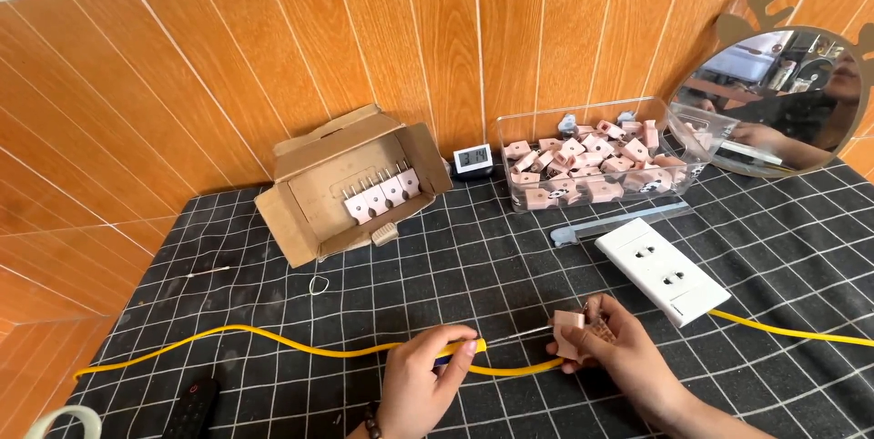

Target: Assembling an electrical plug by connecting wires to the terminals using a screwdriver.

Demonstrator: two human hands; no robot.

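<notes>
Yellow is the handle of the small screwdriver [473, 346] that the left hand [423, 382] grips near the front edge of the table, fingers curled round it, its thin metal shaft pointing right into a small pink plug housing [569, 331]. The right hand [619, 348] pinches that housing between thumb and fingers, just beside the screwdriver's tip. A yellow cable [273, 341] runs across the black grid-patterned mat [455, 257], passing under both hands and going on to the white power strip [672, 270] that lies just right of the hands.

Farther back, an open cardboard box [350, 182] holds a row of pink plugs with metal prongs. A clear plastic bin [596, 155] beside it is filled with more pink parts. Between the two stands a small digital clock [472, 159]. A round mirror [783, 97] leans against the orange tiled wall [273, 56] at the right. A dark remote control [189, 407] lies at the mat's near left corner.
</notes>
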